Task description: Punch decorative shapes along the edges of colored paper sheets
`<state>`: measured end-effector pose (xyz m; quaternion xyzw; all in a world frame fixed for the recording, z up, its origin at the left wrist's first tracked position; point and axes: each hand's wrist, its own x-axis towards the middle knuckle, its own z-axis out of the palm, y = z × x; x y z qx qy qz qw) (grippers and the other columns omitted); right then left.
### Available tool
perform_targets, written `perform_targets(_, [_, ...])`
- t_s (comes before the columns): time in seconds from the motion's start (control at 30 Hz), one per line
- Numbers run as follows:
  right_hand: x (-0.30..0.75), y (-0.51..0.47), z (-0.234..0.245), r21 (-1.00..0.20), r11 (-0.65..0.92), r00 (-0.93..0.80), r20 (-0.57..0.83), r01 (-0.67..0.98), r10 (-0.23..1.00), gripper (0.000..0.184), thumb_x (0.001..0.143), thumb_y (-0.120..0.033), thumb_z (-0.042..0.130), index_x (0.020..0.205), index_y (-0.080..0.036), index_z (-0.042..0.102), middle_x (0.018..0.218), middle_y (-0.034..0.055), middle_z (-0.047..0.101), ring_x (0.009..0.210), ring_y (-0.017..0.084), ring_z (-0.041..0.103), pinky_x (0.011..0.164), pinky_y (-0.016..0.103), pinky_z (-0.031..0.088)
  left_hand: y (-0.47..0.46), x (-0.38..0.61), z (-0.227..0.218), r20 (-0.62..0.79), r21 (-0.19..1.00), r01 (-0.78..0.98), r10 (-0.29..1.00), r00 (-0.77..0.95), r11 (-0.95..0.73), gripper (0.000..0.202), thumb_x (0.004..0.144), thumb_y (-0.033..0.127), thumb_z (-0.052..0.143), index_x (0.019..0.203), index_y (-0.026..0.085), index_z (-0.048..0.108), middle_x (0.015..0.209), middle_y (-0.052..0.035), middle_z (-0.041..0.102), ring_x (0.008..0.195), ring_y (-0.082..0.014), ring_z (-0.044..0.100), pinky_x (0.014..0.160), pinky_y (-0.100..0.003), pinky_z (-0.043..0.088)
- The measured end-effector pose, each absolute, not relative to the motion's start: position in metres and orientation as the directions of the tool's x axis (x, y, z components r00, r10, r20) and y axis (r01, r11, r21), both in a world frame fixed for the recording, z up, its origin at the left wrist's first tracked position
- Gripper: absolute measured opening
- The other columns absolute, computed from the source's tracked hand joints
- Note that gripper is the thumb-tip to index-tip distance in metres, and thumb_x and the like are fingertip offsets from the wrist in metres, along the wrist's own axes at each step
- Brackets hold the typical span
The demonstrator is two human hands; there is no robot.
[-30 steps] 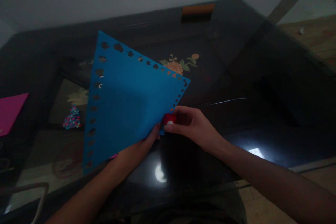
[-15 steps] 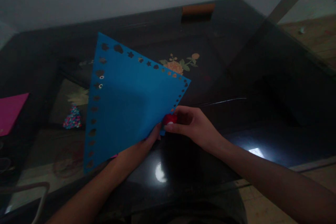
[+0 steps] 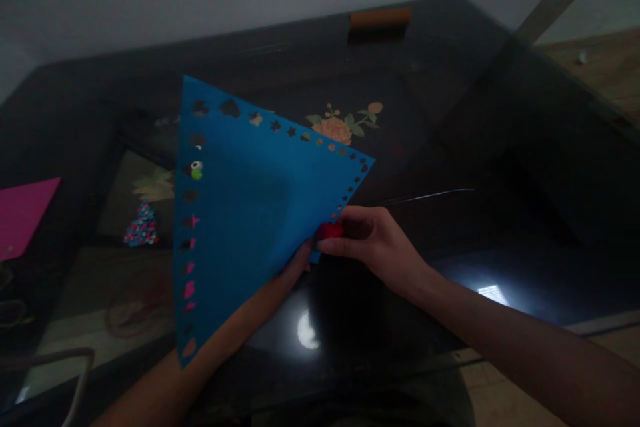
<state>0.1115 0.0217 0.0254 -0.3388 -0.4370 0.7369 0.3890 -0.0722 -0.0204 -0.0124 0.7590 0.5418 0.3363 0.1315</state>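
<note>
A sheet of blue paper (image 3: 250,207) is held raised and tilted above the dark table. Rows of small cut-out hearts, stars and flowers run along its edges. Near the sheet's lower right edge, my left hand (image 3: 296,264) grips the paper, its fingers partly hidden behind the sheet. My right hand (image 3: 373,240) has thumb and fingers closed round a small red craft punch (image 3: 331,231), which sits at the paper's edge beside my left fingertips. Whether the punch is pressed down cannot be told.
The glossy dark table (image 3: 425,147) has a printed flower (image 3: 334,129) on it. Pink paper (image 3: 25,217) lies at the left, near a small heap of colourful bits (image 3: 142,225). A brown roll-like object (image 3: 380,18) rests at the back edge. A curved metal tube (image 3: 83,373) stands at lower left.
The blue paper has tilted, its lower left corner dropping and shifting slightly right. Pink now shows through several holes on its left edge. Both hands keep their grip beside the punch.
</note>
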Motion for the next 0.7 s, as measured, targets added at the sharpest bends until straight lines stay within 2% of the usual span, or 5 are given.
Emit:
perform_targets(0.17, [0.112, 0.022, 0.025, -0.92, -0.321, -0.445, -0.195, -0.227, 0.874, 0.023, 0.061, -0.026, 0.081, 0.08, -0.02, 0.069, 0.077, -0.0017, 0.07, 0.072, 0.014, 0.064, 0.074, 0.031, 0.051, -0.026, -0.086, -0.017, 0.451, 0.355, 0.824, 0.853, 0.263, -0.442, 0.033, 0.094, 0.043, 0.043, 0.092, 0.022, 0.069, 0.073, -0.0051, 0.07, 0.076, -0.0242, 0.067, 0.089, -0.045, 0.048])
perform_targets(0.37, [0.113, 0.023, 0.029, -0.936, -0.326, -0.41, -0.248, -0.132, 0.878, 0.029, 0.059, -0.025, 0.081, 0.084, -0.021, 0.068, 0.078, -0.0009, 0.069, 0.071, 0.015, 0.064, 0.073, 0.033, 0.052, -0.03, -0.099, -0.026, 0.464, 0.27, 0.834, 0.824, 0.326, -0.482, 0.034, 0.097, 0.035, 0.036, 0.103, 0.025, 0.068, 0.089, -0.0083, 0.072, 0.092, -0.0269, 0.067, 0.093, -0.047, 0.047])
perform_targets(0.43, [0.114, 0.022, 0.03, -0.945, -0.305, -0.411, -0.233, -0.119, 0.881, 0.028, 0.06, -0.024, 0.081, 0.084, -0.021, 0.067, 0.078, -0.001, 0.069, 0.071, 0.015, 0.064, 0.073, 0.034, 0.052, -0.03, -0.097, -0.025, 0.43, 0.312, 0.839, 0.854, 0.292, -0.445, 0.035, 0.097, 0.036, 0.036, 0.102, 0.026, 0.069, 0.095, -0.0094, 0.072, 0.099, -0.0293, 0.065, 0.095, -0.05, 0.046])
perform_targets(0.53, [0.114, 0.021, 0.03, -0.95, -0.281, -0.418, -0.202, -0.137, 0.886, 0.031, 0.059, -0.022, 0.081, 0.087, -0.022, 0.067, 0.079, -0.0018, 0.068, 0.072, 0.014, 0.063, 0.073, 0.032, 0.052, -0.027, -0.089, -0.022, 0.294, 0.482, 0.817, 0.937, 0.191, -0.318, 0.031, 0.093, 0.042, 0.045, 0.108, 0.028, 0.067, 0.103, -0.0072, 0.071, 0.111, -0.0304, 0.06, 0.1, -0.05, 0.043])
perform_targets(0.7, [0.115, 0.018, 0.027, -0.971, -0.192, -0.431, -0.113, -0.143, 0.895, 0.031, 0.063, -0.023, 0.08, 0.09, -0.024, 0.067, 0.089, -0.0005, 0.066, 0.079, 0.015, 0.063, 0.076, 0.031, 0.053, -0.022, -0.075, -0.018, 0.154, 0.618, 0.763, 0.981, 0.12, -0.19, 0.031, 0.09, 0.042, 0.049, 0.114, 0.031, 0.064, 0.102, -0.002, 0.072, 0.104, -0.0273, 0.064, 0.091, -0.042, 0.053])
